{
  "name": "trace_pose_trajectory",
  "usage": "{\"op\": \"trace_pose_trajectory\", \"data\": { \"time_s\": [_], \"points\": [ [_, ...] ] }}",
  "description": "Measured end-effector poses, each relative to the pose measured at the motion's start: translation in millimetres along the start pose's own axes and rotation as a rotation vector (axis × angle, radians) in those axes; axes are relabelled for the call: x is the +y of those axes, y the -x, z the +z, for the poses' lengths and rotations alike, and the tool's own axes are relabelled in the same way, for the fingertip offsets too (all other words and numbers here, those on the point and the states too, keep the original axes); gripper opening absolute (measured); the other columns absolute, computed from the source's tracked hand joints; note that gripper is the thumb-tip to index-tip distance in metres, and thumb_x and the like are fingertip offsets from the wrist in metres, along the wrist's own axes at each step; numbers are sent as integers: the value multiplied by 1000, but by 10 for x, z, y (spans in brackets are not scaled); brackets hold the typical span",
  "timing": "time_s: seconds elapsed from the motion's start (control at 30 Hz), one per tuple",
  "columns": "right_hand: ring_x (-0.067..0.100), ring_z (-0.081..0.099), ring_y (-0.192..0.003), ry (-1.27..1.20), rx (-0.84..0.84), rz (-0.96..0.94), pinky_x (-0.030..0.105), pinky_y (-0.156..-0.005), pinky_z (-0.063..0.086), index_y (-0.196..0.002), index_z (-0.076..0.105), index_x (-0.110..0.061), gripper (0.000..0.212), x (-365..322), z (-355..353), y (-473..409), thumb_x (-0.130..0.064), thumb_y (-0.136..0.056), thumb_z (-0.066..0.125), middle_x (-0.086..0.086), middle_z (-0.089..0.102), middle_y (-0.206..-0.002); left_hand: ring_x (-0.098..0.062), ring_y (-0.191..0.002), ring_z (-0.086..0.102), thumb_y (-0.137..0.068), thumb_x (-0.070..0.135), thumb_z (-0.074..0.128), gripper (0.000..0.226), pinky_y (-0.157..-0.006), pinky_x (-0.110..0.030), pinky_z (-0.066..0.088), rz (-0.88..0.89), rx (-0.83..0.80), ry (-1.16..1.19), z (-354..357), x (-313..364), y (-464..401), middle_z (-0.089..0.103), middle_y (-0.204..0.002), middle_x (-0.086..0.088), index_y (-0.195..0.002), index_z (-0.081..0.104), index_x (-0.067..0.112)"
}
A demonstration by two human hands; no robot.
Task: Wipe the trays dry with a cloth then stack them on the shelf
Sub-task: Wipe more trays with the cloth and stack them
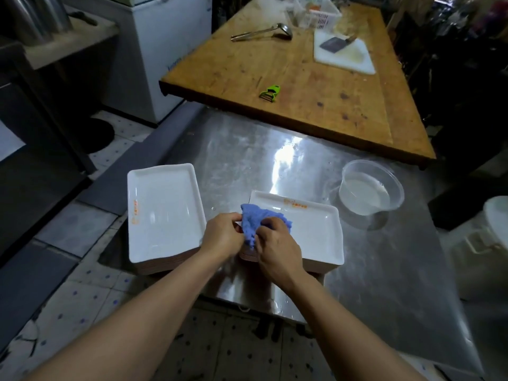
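Observation:
Two stacks of white rectangular trays sit on the steel table. The left stack (pixel 162 213) lies near the table's left edge, the right stack (pixel 316 229) beside it. A blue cloth (pixel 257 222) is bunched between both hands, over the left end of the right stack. My left hand (pixel 224 236) pinches the cloth's left side. My right hand (pixel 277 250) grips it from the right and covers the near left corner of the right stack.
A clear plastic tub (pixel 371 191) with water stands right of the trays. A wooden table (pixel 302 86) beyond carries a green peeler (pixel 270 92), a ladle (pixel 264 31) and a cutting board with a cleaver (pixel 341 48). A white freezer (pixel 159 50) stands at the left.

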State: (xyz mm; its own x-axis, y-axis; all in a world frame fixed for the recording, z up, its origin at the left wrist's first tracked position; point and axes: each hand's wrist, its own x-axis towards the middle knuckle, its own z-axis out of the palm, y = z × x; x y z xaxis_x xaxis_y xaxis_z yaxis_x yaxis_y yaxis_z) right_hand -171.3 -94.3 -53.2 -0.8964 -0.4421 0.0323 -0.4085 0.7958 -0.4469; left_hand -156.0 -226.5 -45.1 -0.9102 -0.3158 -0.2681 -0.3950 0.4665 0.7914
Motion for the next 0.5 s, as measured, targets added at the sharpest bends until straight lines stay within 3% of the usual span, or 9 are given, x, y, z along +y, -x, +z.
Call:
{"op": "trace_pose_trajectory", "data": {
  "time_s": [0.07,0.2,0.37,0.43,0.5],
  "points": [
    [18,48,-111,18,-10,18,30,-68,44,-104,63,-11,21,44,-6,-111,-22,-92,50,1,48,-124,-18,-76,63,-77,12,68,29,-70,-24,48,-25,13,-30,18,6,-6,69,-77,2,-103,71,25],
    [20,41,-116,143,6,-10,26,-65,31,-118,55,-11,29,65,-5,-358,-19,-90,49,5,47,-125,-21,-83,61,-74,6,59,40,-76,-31,52,-64,43,-131,41,13,-58,64,-82,6,-105,68,31],
    [31,49,-105,249,47,-43,36,-82,35,-112,59,-4,33,54,20,-497,-18,-81,57,17,55,-116,-19,-83,58,-70,15,66,32,-69,-30,49,-78,30,-206,79,30,-132,59,-86,8,-96,52,30],
    [34,52,-98,268,81,-39,39,-81,36,-102,62,-2,28,82,21,-508,-18,-79,61,18,57,-109,-22,-82,58,-72,14,64,30,-69,-31,49,-84,34,-224,121,36,-149,59,-87,4,-94,48,28],
    [30,48,-102,335,52,-18,36,-80,29,-104,60,-6,27,158,-17,-519,-21,-83,54,14,54,-114,-25,-80,58,-71,10,58,30,-69,-33,50,-98,32,-224,147,38,-167,60,-87,0,-91,44,27]
  ]
}}
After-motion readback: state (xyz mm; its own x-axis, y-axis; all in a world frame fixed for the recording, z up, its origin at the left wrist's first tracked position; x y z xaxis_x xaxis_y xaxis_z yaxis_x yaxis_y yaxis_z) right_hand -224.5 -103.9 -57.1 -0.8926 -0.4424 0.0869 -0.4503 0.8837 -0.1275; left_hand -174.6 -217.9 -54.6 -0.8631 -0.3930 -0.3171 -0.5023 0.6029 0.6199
